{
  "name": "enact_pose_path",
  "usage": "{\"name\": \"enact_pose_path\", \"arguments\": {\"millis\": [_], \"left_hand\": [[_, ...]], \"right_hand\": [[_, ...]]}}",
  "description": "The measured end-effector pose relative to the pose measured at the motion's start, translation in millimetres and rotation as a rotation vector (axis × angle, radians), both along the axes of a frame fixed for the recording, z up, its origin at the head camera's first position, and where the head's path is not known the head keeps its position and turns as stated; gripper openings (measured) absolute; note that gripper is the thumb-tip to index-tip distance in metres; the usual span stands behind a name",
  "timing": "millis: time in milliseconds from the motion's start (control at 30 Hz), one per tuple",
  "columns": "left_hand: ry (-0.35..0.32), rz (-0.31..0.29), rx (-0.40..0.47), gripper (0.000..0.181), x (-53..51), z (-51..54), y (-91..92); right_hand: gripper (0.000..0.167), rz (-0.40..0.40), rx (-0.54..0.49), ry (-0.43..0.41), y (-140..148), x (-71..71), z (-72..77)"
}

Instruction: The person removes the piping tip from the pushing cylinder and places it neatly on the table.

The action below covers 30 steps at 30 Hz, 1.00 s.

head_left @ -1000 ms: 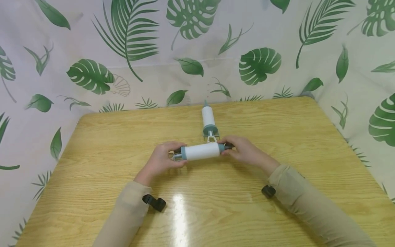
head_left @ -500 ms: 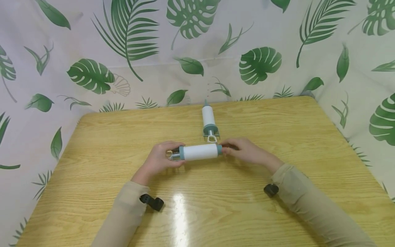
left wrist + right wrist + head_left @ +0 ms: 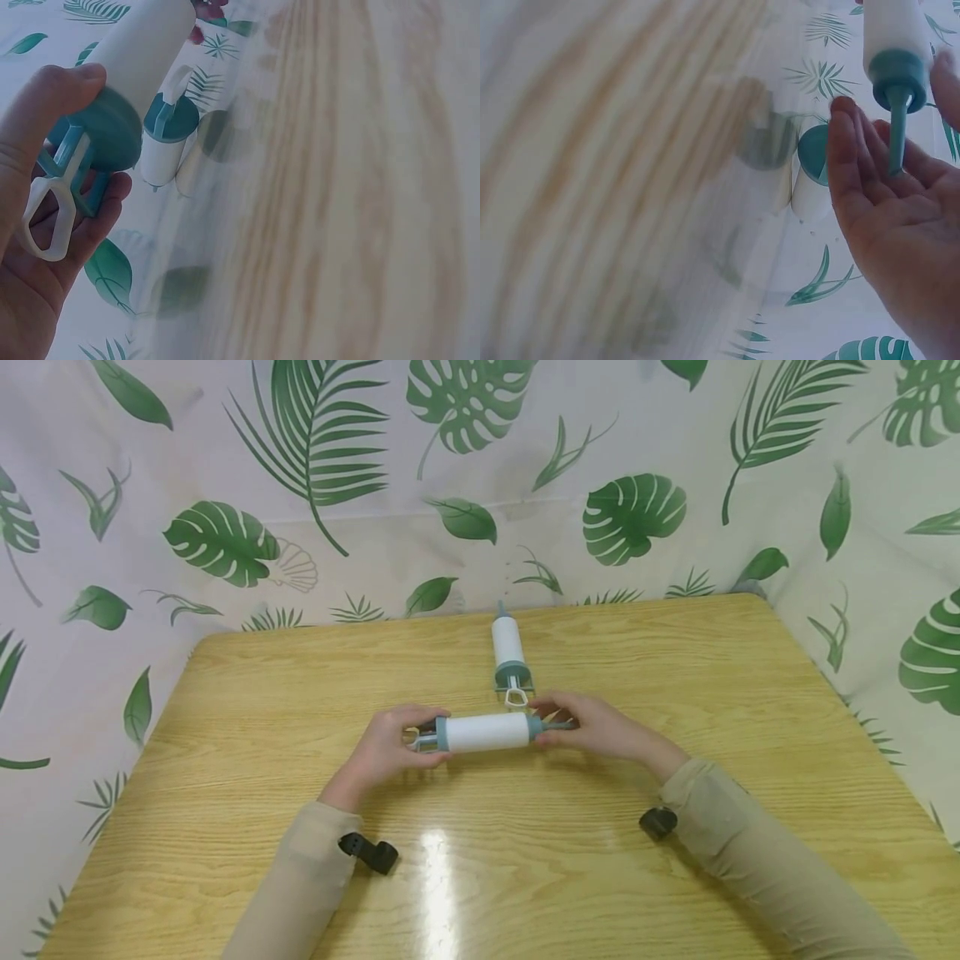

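In the head view, the left hand (image 3: 386,742) grips the plunger end of the near syringe (image 3: 487,732), a white-barrelled, teal-ended one held crosswise over the wooden table (image 3: 555,885). The right hand (image 3: 600,728) is loosely open around its teal nozzle (image 3: 557,725). Half a second ago the right fingers hid that nozzle; now it shows between them and the thumb. The far syringe (image 3: 507,642) lies in the same place, its tip at the table's far edge and its handle just beyond the near syringe. Wide tabletop stretches left, right and near of the hands; leaf-print cloth (image 3: 360,578) rises behind.

In the left wrist view, the thumb presses the teal flange (image 3: 109,126) with fingers curled beneath, and the white ring handle (image 3: 67,217) lies over the palm.

In the right wrist view, the fingers are extended, apart from the collar (image 3: 898,71); whether the thumb touches it I cannot tell.
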<state>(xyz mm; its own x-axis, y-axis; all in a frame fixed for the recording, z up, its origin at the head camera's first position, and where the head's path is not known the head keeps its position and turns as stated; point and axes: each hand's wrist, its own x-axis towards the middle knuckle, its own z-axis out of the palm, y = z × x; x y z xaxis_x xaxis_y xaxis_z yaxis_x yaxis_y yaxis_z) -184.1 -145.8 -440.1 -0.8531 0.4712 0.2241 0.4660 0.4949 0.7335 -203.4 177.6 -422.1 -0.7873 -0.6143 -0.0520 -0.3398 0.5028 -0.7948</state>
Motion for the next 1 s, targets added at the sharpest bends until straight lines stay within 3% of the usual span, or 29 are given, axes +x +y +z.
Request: {"name": "enact_pose_path", "arguments": {"millis": [167, 300, 433, 700, 1000], "left_hand": [[0.000, -0.004, 0.009, 0.049, -0.6, -2.2, 0.1], [0.011, -0.009, 0.002, 0.049, -1.1, -3.4, 0.0], [0.007, -0.006, 0.001, 0.049, -0.7, -3.6, 0.4], [-0.043, 0.018, 0.026, 0.049, 0.4, -3.6, -0.4], [-0.058, 0.019, 0.040, 0.050, 0.2, -4.0, -0.7]], "right_hand": [[0.040, -0.007, 0.023, -0.054, -0.5, -0.1, -1.8], [0.034, 0.004, 0.002, 0.002, -1.4, -0.4, -2.9], [0.045, 0.007, 0.009, 0.018, -1.5, -1.2, -3.6], [0.041, 0.011, 0.026, -0.111, -0.1, -2.6, -6.4], [0.036, 0.002, 0.008, -0.020, -1.6, -1.1, -4.6]]}}
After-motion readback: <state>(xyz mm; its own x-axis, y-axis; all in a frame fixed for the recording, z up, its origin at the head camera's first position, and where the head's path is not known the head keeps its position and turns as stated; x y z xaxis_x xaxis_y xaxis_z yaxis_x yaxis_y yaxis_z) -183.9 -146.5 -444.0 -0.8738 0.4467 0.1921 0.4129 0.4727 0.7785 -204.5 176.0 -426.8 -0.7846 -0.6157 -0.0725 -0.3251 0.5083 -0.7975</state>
